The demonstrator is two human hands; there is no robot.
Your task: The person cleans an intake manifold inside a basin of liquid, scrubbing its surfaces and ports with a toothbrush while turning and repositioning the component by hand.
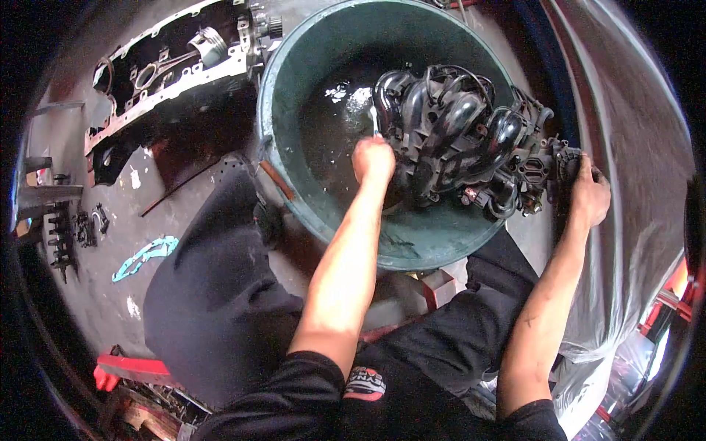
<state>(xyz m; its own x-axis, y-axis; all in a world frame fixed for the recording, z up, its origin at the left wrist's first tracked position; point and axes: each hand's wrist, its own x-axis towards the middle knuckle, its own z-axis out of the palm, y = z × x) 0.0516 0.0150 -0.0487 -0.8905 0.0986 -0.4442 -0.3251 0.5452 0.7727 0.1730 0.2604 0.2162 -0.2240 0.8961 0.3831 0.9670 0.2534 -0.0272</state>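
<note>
One black engine part (452, 128) with thick, curved tubes sat on the right side of a round green tub (305, 62), its bulk over the inside and its right end reaching out past the rim. At that outer end I had the right hand (590, 192) closed about the edge of the metal fittings (533, 173), the arm coming up from the near right. On the part's left side my left hand (373, 160) was wrapped in a fist around a slim pale tool (376, 121); its upper tip showed just beside the leftmost tube, though from my end I could not tell whether they touched. Below, dark liquid (331, 151) in the tub threw back bright glints. A rusty strip (277, 180) leaned at the tub's left rim. Farther left I saw an engine block (173, 70) on its side, a piston (209, 45) visible within. Near it, a thin rod (176, 189) and a crumpled light-blue item (145, 257) lay on the grey floor (118, 220). A grey sheet (618, 242) hung along the right, and a red bar (140, 367) stood out at the near left.
</note>
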